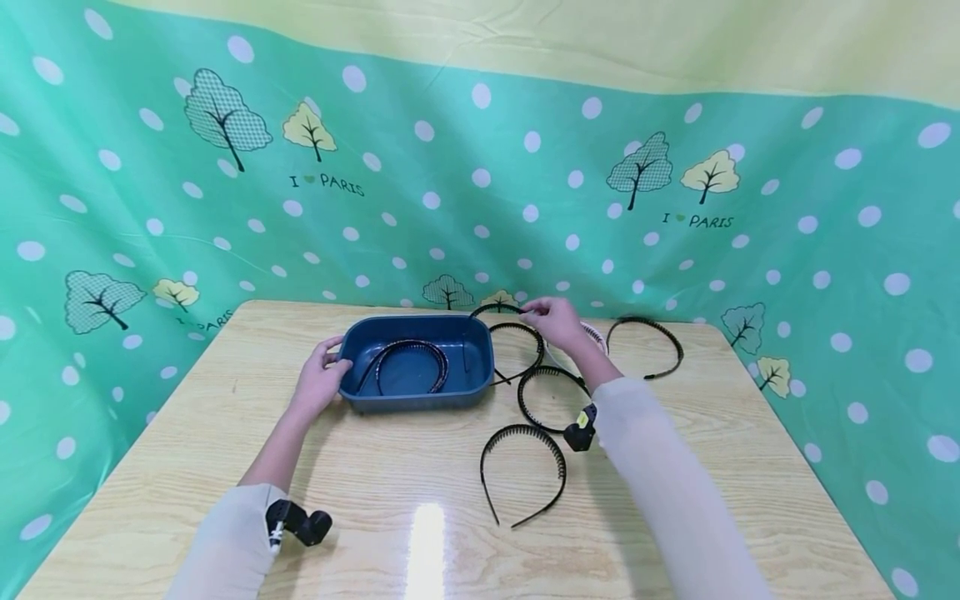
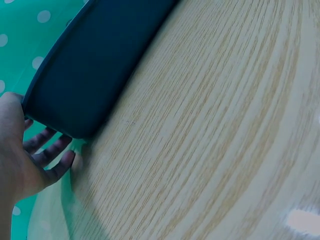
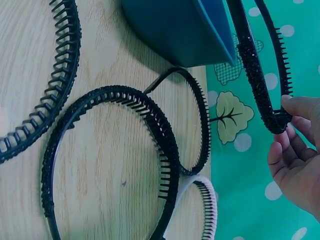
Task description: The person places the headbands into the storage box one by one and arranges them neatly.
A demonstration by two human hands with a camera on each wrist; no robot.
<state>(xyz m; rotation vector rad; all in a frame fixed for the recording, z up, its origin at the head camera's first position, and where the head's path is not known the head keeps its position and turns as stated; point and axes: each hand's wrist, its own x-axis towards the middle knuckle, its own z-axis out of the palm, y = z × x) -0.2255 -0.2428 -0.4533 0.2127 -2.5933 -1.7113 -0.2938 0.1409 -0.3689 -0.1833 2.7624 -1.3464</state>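
Observation:
My left hand point(image 1: 318, 382) grips the left end of a dark blue plastic bin point(image 1: 420, 403), its thumb at the rim and its fingers against the outer wall. Black headbands point(image 1: 446, 367) lie inside the bin, overlapping one another. Over the bin's right end, my right hand point(image 1: 558, 323) pinches a black headband point(image 1: 495, 307) at its curved top, between thumb and fingertips. One leg of that headband hangs down into the bin. In the right wrist view, the held headband point(image 3: 256, 75) shows a rough, glittery top and small inner teeth.
Right of the bin, black toothed headbands point(image 1: 520, 400) and a white headband point(image 1: 596, 335) lie close together. One black headband point(image 1: 522, 429) lies nearer the front, another point(image 1: 663, 327) at the far right. A polka-dot curtain point(image 1: 480, 200) hangs behind the wooden table point(image 1: 390, 483).

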